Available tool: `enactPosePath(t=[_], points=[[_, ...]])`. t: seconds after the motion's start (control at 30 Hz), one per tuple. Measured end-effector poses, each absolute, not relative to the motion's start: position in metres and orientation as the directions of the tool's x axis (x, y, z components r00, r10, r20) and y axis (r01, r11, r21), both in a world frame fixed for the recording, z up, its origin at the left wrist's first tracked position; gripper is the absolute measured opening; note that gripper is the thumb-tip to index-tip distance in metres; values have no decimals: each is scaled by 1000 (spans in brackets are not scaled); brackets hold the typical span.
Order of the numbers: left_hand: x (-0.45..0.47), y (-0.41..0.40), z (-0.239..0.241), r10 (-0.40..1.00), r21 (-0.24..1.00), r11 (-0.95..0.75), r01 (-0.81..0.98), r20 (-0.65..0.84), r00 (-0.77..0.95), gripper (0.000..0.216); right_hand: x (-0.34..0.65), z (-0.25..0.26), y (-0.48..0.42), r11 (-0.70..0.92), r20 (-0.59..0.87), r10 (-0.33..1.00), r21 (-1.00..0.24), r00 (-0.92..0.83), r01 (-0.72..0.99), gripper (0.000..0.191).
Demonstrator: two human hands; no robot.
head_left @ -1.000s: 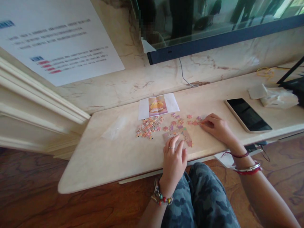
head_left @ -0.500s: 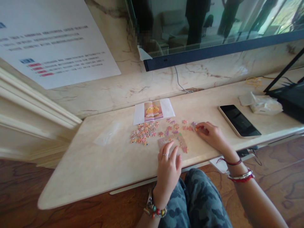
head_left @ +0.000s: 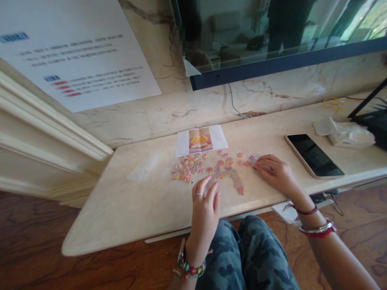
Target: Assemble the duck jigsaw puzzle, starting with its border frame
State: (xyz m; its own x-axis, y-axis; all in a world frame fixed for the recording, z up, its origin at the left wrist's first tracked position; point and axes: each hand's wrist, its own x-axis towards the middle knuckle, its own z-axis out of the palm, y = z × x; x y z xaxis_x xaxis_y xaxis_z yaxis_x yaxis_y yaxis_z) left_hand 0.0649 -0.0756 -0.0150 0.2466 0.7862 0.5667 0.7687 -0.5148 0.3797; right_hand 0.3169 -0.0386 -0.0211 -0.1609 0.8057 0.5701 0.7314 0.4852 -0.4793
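Fingers apart, the left hand (head_left: 205, 209) needs lightness near the joined pieces (head_left: 238, 184); the right hand (head_left: 276, 174) bunches, hold unclear.

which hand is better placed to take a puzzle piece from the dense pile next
Probably the left hand: it is nearer the dense pile. The right hand is farther off, at the right end of the scattered pieces.

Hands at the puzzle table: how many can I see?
2. The left hand is beside the joined puzzle pieces; the right hand is by a purple piece, left of the phone. Neither hand is hidden.
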Motion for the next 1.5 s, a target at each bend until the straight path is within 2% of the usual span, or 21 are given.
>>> enactPosePath(t=[0.17,0.33,0.53,0.83,1.27,1.5], points=[[37,-53,-14,793,303,-464,832,560,239,22,317,-23,-38,490,577,798,-451,-175,746,14],[28,-31,-6,810,280,-443,852,531,247,21,317,-26,-38,504,577,791,-422,-206,753,13],[36,6,6,792,254,-536,805,482,375,20,318,-30,-38,499,556,798,-392,-234,773,15],[38,16,-3,709,283,-655,700,551,441,15,319,-30,-38,489,545,805,-386,-234,782,15],[37,13,-6,751,230,-592,772,503,427,18,318,-29,-37,488,529,818,-429,-226,760,13],[39,13,-3,759,237,-579,780,505,410,20,315,-21,-39,421,515,846,-488,-138,765,13]])
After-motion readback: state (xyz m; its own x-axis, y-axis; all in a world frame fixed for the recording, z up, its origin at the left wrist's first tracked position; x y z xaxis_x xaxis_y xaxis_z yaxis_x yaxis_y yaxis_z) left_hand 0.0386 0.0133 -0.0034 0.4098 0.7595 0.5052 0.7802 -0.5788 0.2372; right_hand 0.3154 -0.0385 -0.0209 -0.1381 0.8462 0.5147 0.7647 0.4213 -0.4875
